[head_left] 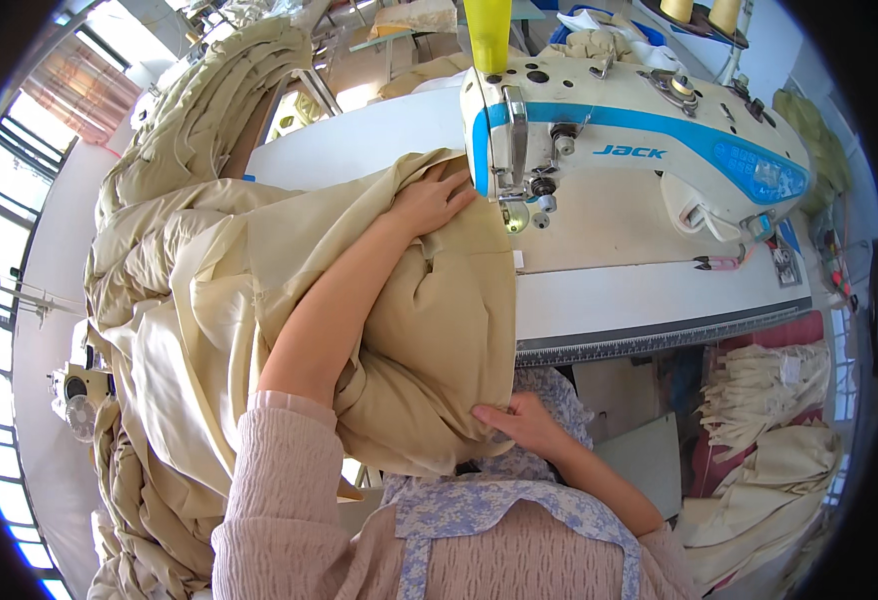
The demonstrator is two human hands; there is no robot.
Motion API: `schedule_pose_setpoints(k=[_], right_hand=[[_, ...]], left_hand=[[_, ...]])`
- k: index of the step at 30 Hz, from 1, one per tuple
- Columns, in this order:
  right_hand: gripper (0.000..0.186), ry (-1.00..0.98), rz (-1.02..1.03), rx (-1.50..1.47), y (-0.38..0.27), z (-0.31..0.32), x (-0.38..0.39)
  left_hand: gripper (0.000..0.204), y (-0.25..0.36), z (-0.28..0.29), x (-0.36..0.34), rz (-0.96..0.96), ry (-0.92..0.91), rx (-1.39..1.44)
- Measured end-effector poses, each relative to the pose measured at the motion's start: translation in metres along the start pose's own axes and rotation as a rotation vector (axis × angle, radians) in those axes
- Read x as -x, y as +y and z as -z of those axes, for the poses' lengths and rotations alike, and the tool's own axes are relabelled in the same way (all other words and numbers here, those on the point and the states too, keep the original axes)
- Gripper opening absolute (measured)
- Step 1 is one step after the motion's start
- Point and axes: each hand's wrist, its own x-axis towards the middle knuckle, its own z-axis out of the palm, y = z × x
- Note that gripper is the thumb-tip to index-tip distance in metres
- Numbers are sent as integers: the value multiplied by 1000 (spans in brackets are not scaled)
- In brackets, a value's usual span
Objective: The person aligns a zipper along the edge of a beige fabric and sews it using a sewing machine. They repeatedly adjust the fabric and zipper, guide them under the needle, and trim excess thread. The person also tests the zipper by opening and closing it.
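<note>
A large piece of beige fabric, puffy in places and perhaps padded, spreads over the left part of the sewing table and hangs off its front edge. On its far part, just left of the needle area, my left hand lies flat with fingers stretched out. The white and blue sewing machine stands to the right of that hand, and its small lamp shines by the presser foot. Lower down, my right hand pinches the fabric's right edge between thumb and fingers, in front of the table edge.
A dark ruler strip runs along the front of the white table. Pink-handled snips lie below the machine arm. More beige fabric is heaped at left. Bundled cloth pieces sit at lower right, and thread cones stand behind.
</note>
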Motion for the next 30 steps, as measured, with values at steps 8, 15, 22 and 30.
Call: schedule_pose_setpoints(k=[8, 15, 22, 30], right_hand=[[38, -59, -108, 99, 9, 0, -1], [37, 29, -29, -24, -9, -1, 0], [51, -152, -38, 59, 10, -12, 16], [36, -67, -156, -75, 4, -33, 19]], left_hand=[[73, 26, 21, 16, 147, -117, 19], [59, 5, 1, -31, -20, -146, 140], [48, 13, 18, 27, -105, 139, -45], [28, 31, 75, 168, 79, -173, -632]])
